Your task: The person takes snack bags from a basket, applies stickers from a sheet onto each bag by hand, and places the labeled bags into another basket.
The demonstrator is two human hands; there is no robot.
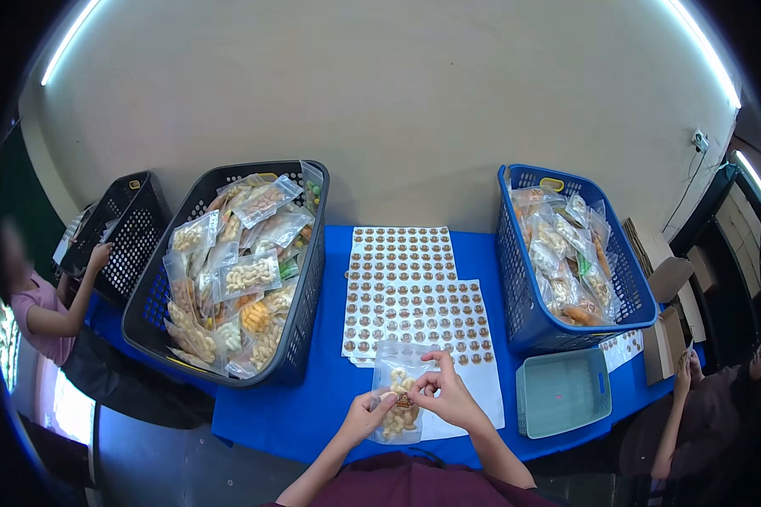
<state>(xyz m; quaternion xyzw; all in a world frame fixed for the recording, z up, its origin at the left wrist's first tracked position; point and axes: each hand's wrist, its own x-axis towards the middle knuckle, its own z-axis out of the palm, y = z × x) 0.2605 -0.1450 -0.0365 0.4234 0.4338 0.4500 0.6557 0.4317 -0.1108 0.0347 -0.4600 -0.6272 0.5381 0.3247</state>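
Observation:
A clear zip bag of cashews [391,432] lies at the table's front edge, over the lower part of the sticker sheets [414,325]. My left hand [367,420] grips the bag's left side, its thumb on the front near a round brown sticker [404,402]. My right hand [448,397] is closed in a pinch at the sticker's upper right edge, against the bag, with the other fingers bent above. The sheets carry rows of the same small round stickers, and some backing at the lower right is bare white.
A black basket [314,279] full of packed snack bags stands at left, a blue basket [516,325] of similar bags at right. A green tray [564,395] sits at front right, near cardboard boxes [664,342]. People work at both sides; another black basket [148,220] stands far left.

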